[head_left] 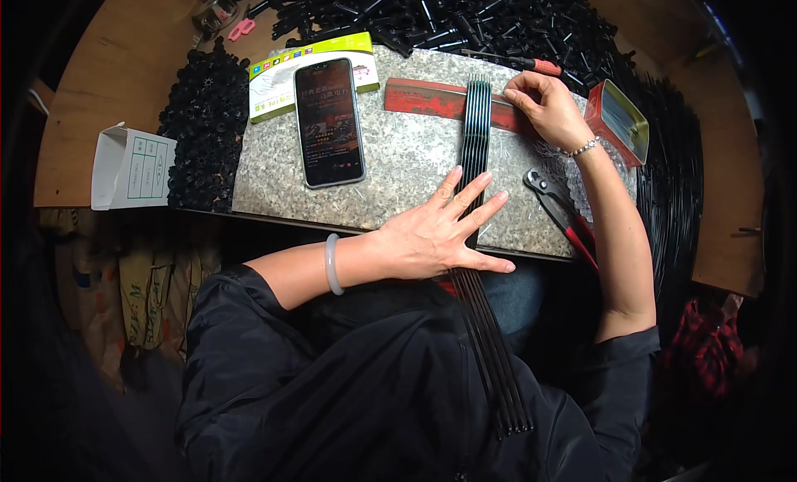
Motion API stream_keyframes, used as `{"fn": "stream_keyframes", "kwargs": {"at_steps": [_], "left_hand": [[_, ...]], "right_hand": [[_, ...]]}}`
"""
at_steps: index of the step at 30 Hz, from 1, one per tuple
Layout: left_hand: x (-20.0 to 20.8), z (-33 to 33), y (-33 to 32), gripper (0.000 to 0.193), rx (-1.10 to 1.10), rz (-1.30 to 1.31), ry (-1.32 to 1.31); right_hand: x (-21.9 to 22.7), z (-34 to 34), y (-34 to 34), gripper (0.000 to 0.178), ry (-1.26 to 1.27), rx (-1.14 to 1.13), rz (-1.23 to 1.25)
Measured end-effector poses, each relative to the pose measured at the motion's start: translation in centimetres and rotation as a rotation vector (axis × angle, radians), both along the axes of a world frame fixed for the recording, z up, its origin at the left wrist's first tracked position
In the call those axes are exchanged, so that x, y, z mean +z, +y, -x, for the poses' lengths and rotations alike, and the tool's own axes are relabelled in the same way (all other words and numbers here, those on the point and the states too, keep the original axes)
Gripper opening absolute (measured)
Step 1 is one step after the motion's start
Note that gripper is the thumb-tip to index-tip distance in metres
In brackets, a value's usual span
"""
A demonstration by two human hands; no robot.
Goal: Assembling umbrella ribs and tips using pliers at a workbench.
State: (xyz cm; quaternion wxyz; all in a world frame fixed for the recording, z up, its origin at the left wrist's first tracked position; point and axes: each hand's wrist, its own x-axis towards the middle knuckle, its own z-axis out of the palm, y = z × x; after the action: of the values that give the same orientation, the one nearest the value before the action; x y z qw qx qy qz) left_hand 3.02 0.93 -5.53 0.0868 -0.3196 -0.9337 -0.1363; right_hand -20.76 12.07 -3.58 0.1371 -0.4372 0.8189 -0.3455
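A row of thin black rods (476,141) lies side by side across the stone slab (398,183), with the lower ends hanging over my lap. My left hand (436,229) rests on them with its fingers spread flat. The rods' far ends cross a worn red metal bar (423,100). Over the right part of that bar, my right hand (544,104) has thumb and fingertips pinched together; whatever they hold is too small to make out. Red-handled pliers (558,204) lie below my right wrist. Beside that wrist stands an open red tin (618,123).
A phone (330,125) leans on a green and white box (270,88) at the slab's left. Black plastic parts are heaped at the left (203,125) and back (448,17). A red-handled screwdriver (544,67) lies behind. More black rods (672,175) line the right side.
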Motion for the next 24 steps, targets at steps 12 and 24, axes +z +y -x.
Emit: {"fn": "stream_keyframes", "kwargs": {"at_steps": [12,24], "left_hand": [[0.0,-0.14,0.12,0.073,0.02,-0.099,-0.031],[-0.06,-0.09,0.12,0.073,0.018,-0.109,-0.034]], "right_hand": [[0.09,-0.05,-0.17,0.015,-0.041,0.001,-0.006],[-0.05,0.07,-0.04,0.014,-0.025,0.013,0.019]]}}
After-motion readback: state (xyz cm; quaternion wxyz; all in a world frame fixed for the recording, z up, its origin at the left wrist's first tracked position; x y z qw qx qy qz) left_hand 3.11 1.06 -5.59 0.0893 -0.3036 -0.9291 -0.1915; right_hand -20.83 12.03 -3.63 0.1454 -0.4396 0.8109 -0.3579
